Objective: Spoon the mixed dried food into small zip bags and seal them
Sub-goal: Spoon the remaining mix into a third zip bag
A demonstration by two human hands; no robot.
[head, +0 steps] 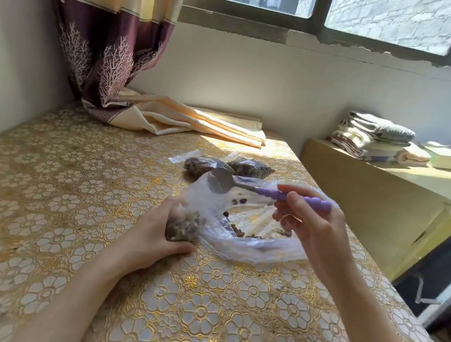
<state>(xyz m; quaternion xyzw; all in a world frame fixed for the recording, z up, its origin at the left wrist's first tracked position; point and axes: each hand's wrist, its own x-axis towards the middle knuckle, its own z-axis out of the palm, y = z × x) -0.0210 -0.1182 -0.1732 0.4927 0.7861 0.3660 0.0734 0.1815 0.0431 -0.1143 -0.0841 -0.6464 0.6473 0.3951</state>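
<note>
Clear plastic, small zip bag (183, 226), about full of mixed dried food, stood on the table (49, 179) at the near-left edge of the big bag. Left hand (155, 233) wraps it from the left side, fingers and thumb curled round the body, wrist resting on the tablecloth. Reads as bracing it upright so the mouth stays up for the spoon; can't tell whether the zip is open or pressed.

Large clear bag (248, 229) lies slumped open beside it, touching the small bag. Only scattered bits of dried mix (236, 229) left along its bottom, so stock looks nearly used up.

Spoon (218, 182): metal bowl, purple ribbed handle. Right hand (311, 225) pinches the handle between thumb and fingertips, palm turned inward, forearm coming in from lower right. Spoon held about level, above the far side of the large bag, bowl pointing left. Bowl looks empty from here. Guess: between scoops, or done filling this one.

Two filled zip bags (205, 166) lie flat farther back on the table, side by side, well apart from the hands. Probably finished and parked out of the way.

Beyond: curtain (105, 53) hem pooled on the far table corner, folded towels (374, 137) stacked on the low cabinet to the right under the window.

Next step, likely: scrape up remaining bits, or seal.
</note>
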